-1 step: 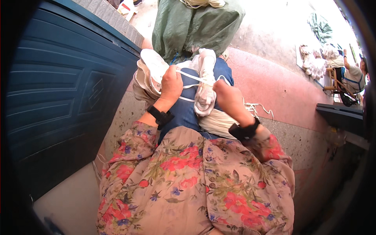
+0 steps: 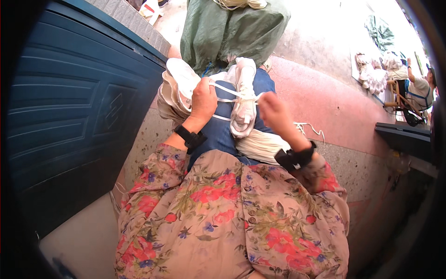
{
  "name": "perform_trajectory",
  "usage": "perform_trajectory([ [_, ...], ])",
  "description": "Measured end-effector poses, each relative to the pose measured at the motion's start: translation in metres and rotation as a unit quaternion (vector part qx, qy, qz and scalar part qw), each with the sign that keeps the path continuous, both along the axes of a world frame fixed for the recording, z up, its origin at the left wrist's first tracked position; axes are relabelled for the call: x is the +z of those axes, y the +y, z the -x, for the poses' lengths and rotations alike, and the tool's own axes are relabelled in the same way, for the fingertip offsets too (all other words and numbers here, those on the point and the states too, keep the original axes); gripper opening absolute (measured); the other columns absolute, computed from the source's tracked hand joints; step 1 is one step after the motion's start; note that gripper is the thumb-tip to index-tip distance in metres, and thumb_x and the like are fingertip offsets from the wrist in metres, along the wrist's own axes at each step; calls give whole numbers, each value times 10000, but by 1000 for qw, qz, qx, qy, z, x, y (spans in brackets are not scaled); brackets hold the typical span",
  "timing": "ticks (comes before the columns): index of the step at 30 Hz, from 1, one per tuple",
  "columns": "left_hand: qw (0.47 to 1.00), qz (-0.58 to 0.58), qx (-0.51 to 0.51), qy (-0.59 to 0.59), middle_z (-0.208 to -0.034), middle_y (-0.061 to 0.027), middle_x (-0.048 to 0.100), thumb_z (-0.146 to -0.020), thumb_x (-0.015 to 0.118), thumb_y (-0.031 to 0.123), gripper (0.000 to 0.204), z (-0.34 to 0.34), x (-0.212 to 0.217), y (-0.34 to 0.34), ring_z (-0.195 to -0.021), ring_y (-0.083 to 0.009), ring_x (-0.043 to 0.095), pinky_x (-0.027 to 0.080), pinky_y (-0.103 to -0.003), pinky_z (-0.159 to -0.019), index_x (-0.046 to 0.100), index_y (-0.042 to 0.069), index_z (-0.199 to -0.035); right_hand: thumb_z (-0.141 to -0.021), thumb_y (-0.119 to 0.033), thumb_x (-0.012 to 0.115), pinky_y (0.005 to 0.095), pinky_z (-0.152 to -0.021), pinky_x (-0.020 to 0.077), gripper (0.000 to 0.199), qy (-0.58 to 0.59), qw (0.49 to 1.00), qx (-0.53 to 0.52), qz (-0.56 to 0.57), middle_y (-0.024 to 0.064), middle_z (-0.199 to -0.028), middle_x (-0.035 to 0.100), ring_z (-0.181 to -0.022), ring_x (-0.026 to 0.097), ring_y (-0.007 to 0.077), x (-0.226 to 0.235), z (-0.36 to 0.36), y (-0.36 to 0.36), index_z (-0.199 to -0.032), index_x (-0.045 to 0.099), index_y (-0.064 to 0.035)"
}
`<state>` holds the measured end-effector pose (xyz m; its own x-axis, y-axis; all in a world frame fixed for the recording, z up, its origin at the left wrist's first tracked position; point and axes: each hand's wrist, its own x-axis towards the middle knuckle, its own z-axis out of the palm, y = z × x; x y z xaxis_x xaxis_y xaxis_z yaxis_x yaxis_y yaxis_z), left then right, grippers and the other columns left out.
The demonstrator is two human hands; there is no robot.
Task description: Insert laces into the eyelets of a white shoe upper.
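Compared with the earlier frame, the right hand point(image 2: 275, 111) is sitting slightly farther right, apart from the white sneaker point(image 2: 243, 111), and a short stretch of white lace point(image 2: 225, 88) is now showing between them. The left hand point(image 2: 203, 101) is keeping its place left of the sneaker, which is still lying lengthwise over the blue jeans point(image 2: 209, 137), its lace crossing the upper. The left hand is closing into an upright fist around the lace, its forearm reaching up from the near left. The right hand is curling its fingers on the lace at the sneaker's right side, its forearm angling in from the near right; motion blur is softening the fingertips. White shoe pieces point(image 2: 182, 76) are resting just beyond the left hand, and a cream cord bundle point(image 2: 262, 146) is lying on the near side of the right hand.
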<state>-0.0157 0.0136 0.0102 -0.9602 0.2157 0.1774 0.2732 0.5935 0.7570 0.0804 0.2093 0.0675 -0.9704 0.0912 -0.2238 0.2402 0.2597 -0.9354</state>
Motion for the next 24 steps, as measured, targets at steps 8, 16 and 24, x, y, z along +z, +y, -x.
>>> perform_trajectory([
  [8,986,32,-71,-149,-750,-197,563,-778,484,112,109,-22,-6,28,-737,-380,539,430,-434,-655,524,12,-791,-936,-164,316,206,-453,340,192,86,722,-38,685,-46,-534,314,-379,273,30,143,-15,30,-954,459,-37],
  [16,962,87,-256,31,-806,-127,569,-779,513,133,155,-74,23,24,-668,-311,570,466,-379,-555,515,59,-916,-945,-182,261,174,-305,332,249,176,694,74,694,-4,-583,336,-388,259,50,141,-16,30,-1016,425,-8],
  [24,961,34,-272,32,-936,-142,560,-775,539,114,280,-61,30,31,-720,-309,576,480,-363,-599,477,61,-1042,-937,-185,302,186,-308,319,221,167,655,64,734,-3,-583,338,-403,282,63,142,3,0,-1006,442,-28],
])
